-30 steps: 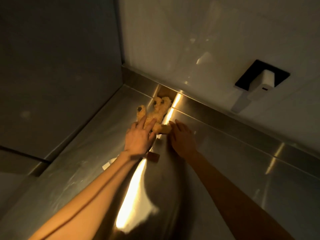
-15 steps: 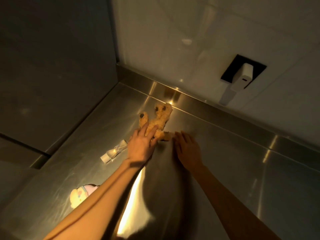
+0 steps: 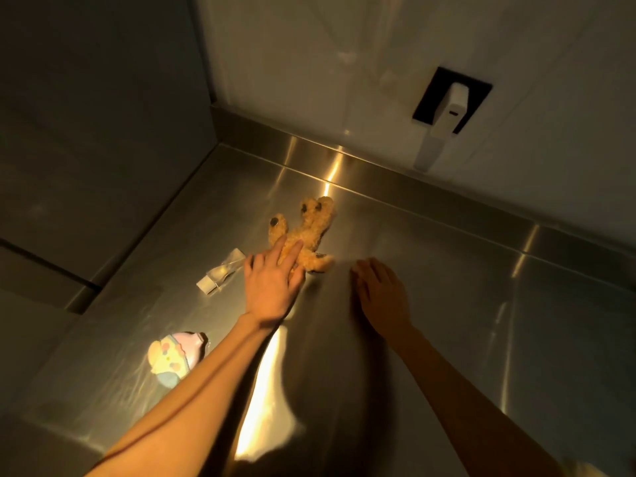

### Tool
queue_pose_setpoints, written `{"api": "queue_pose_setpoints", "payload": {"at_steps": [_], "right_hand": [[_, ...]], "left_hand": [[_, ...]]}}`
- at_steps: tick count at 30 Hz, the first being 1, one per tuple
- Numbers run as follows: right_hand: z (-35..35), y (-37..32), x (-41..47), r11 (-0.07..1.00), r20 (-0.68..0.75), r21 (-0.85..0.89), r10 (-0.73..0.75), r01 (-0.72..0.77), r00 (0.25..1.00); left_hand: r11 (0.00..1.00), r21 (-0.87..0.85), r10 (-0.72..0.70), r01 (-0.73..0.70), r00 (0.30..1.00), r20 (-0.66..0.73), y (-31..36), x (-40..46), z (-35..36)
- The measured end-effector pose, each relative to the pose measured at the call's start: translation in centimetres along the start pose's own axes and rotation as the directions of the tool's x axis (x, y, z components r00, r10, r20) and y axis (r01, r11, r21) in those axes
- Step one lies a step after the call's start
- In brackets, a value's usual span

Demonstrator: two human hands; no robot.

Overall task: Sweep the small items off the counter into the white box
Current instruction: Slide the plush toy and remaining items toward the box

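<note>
A small tan plush bear (image 3: pixel 309 232) lies on the steel counter (image 3: pixel 447 287) a little out from the back ledge. My left hand (image 3: pixel 272 284) rests flat with its fingertips on the bear's lower body, fingers spread. My right hand (image 3: pixel 382 294) lies flat and open on the bare counter just right of the bear, not touching it. A small clear packet with a white end (image 3: pixel 220 273) lies left of my left hand. A pastel cartoon-shaped item (image 3: pixel 175 356) lies nearer me, partly behind my left forearm. No white box is in view.
A dark cabinet wall (image 3: pixel 96 149) bounds the counter on the left. Behind it runs a raised steel ledge (image 3: pixel 413 187) under a pale wall with a black socket plate and white plug (image 3: pixel 451 101). Something pale and fuzzy (image 3: pixel 581 469) shows at the bottom right corner.
Both hands have drawn back toward me, the left one dragging the bear away from the back ledge. The view has tipped down, bringing the clear packet and the pastel item into sight.
</note>
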State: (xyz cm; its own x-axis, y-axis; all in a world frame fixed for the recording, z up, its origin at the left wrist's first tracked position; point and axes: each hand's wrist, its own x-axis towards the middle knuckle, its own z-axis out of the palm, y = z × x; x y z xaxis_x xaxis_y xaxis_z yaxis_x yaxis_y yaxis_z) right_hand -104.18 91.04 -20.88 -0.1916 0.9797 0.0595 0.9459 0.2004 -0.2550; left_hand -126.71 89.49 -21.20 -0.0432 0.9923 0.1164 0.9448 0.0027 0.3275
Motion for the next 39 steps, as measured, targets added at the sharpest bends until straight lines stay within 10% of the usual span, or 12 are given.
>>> {"api": "queue_pose_setpoints", "payload": {"at_steps": [39], "right_hand": [[-0.7, 3.3, -14.8, 0.996, -0.11, -0.055, 0.067, -0.074, 0.992]], "left_hand": [[0.926, -0.31, 0.212, -0.214, 0.976, -0.039, 4.9, -11.7, 1.8]]}}
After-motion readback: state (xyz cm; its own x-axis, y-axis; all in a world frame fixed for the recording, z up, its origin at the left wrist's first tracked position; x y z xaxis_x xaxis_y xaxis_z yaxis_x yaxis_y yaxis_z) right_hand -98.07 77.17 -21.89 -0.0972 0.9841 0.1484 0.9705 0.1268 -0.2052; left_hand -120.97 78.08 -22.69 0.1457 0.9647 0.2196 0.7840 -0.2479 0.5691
